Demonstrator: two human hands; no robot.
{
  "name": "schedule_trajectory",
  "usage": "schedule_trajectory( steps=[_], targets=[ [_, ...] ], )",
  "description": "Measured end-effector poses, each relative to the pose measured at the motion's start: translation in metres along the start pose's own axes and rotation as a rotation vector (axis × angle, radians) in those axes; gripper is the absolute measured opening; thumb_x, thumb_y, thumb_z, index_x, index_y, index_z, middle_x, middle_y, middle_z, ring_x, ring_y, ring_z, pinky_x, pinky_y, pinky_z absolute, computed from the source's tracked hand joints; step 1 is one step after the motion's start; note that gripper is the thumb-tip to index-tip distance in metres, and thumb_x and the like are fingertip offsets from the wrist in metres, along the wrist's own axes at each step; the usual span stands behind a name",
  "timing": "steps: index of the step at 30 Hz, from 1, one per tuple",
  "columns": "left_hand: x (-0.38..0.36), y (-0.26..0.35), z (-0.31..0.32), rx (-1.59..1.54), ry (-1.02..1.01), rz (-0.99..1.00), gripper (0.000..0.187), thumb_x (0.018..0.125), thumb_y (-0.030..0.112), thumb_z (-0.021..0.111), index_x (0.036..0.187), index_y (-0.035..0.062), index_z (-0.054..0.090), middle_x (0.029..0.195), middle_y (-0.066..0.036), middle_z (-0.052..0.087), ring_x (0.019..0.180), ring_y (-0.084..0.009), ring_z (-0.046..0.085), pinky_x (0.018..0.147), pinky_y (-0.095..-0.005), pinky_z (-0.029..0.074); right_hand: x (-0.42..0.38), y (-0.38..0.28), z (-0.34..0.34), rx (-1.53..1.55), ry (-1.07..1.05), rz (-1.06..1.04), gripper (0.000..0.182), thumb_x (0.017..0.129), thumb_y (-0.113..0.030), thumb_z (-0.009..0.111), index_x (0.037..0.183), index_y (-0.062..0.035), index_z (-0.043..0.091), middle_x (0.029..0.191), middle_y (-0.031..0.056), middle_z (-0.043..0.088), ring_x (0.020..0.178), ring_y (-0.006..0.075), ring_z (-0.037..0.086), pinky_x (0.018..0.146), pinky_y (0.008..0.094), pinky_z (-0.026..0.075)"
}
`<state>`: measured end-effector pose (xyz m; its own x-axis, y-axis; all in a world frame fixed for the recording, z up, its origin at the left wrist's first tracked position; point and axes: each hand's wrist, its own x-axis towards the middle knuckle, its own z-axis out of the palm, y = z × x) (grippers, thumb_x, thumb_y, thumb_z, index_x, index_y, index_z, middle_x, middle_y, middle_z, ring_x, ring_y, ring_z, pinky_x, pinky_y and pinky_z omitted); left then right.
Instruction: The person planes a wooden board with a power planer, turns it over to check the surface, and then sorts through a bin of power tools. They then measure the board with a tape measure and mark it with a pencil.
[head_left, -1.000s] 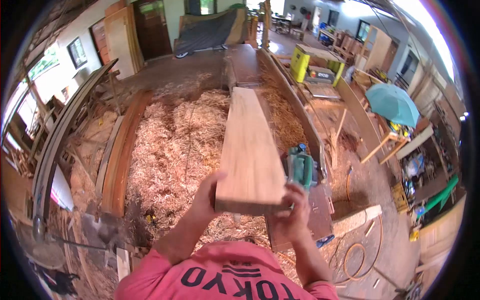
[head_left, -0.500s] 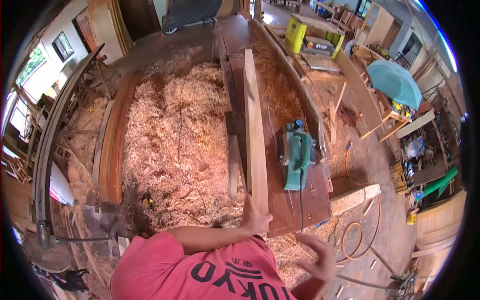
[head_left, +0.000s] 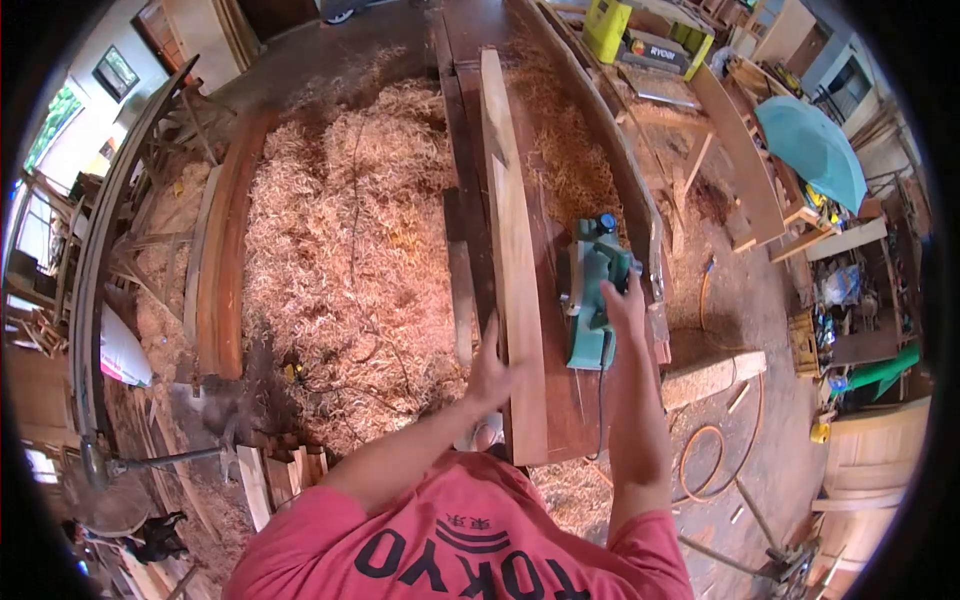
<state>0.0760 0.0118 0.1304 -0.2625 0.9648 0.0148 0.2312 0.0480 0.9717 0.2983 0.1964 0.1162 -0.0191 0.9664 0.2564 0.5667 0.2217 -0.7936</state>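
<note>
A long pale wooden board (head_left: 518, 290) lies lengthwise on a dark reddish-brown workbench (head_left: 575, 415). My left hand (head_left: 491, 376) grips its left edge near the close end, fingers along the side and thumb toward the top face. To the right of the board, a green electric planer (head_left: 589, 300) with a blue knob rests on the bench. My right hand (head_left: 626, 304) is closed round the planer's handle. The planer's dark cord trails toward me over the bench. Part of the handle is hidden under my fingers.
Wood shavings (head_left: 350, 250) cover the floor left of the bench, beside stacked brown planks (head_left: 228, 270). A lime-green Ryobi machine (head_left: 655, 55) stands far right, with a teal umbrella (head_left: 812, 150) nearby. An orange hose (head_left: 702, 455) coils on the floor at right.
My right hand has come up from near my body and taken hold of the planer's handle. My left hand has slid a little farther up the board's left edge. The view has shifted slightly.
</note>
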Motion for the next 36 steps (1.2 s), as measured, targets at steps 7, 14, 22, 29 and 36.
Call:
schedule_trajectory(
  steps=[7,14,22,29,36],
  targets=[
    [0.115,-0.030,-0.008,-0.487,-0.180,0.013,0.093,0.084,0.022,0.078,0.156,0.0005,0.022,0.137,-0.013,0.055,0.122,-0.0192,0.056,0.101,-0.0307,0.046,0.001,-0.062,-0.026,0.441,-0.298,0.666,0.021,0.086,-0.012,0.067,0.104,-0.0068,0.058,0.076,0.0023,0.056,0.055,0.0134,0.054,0.049,0.0289,0.045],
    [0.113,-0.017,-0.012,-0.414,-0.183,0.048,0.091,0.088,0.018,0.072,0.157,0.0003,0.015,0.134,-0.016,0.057,0.119,-0.0213,0.058,0.102,-0.0327,0.047,-0.176,-0.196,-0.133,0.358,0.008,0.777,0.025,0.079,-0.008,0.066,0.102,-0.0030,0.061,0.083,0.0037,0.062,0.059,0.0118,0.057,0.051,0.0275,0.047],
    [0.117,-0.024,-0.010,-0.475,-0.224,0.079,0.089,0.088,0.015,0.072,0.156,0.0008,0.017,0.140,-0.015,0.049,0.123,-0.0222,0.054,0.105,-0.0337,0.045,-0.301,-0.292,-0.164,0.236,-0.088,0.875,0.028,0.071,-0.005,0.070,0.098,-0.0017,0.062,0.070,0.0012,0.058,0.058,0.0114,0.054,0.055,0.0278,0.044],
    [0.120,-0.033,-0.015,-0.447,-0.259,-0.112,0.078,0.099,0.060,0.042,0.155,0.0059,0.030,0.155,-0.011,0.038,0.142,-0.0226,0.034,0.117,-0.0403,0.026,-0.338,-0.274,-0.150,0.134,-0.410,0.573,0.022,0.072,-0.004,0.070,0.090,-0.0012,0.059,0.068,0.0042,0.060,0.061,0.0119,0.056,0.057,0.0307,0.045],
    [0.151,-0.104,-0.045,-0.834,-0.357,-0.557,0.095,0.093,0.078,0.012,0.154,0.0091,0.035,0.150,-0.009,0.048,0.138,-0.0254,0.040,0.118,-0.0450,0.019,-0.309,-0.282,-0.116,0.154,-0.386,0.648,0.021,0.074,-0.004,0.070,0.091,-0.0017,0.059,0.070,0.0032,0.059,0.063,0.0114,0.054,0.059,0.0302,0.046]
  ],
)
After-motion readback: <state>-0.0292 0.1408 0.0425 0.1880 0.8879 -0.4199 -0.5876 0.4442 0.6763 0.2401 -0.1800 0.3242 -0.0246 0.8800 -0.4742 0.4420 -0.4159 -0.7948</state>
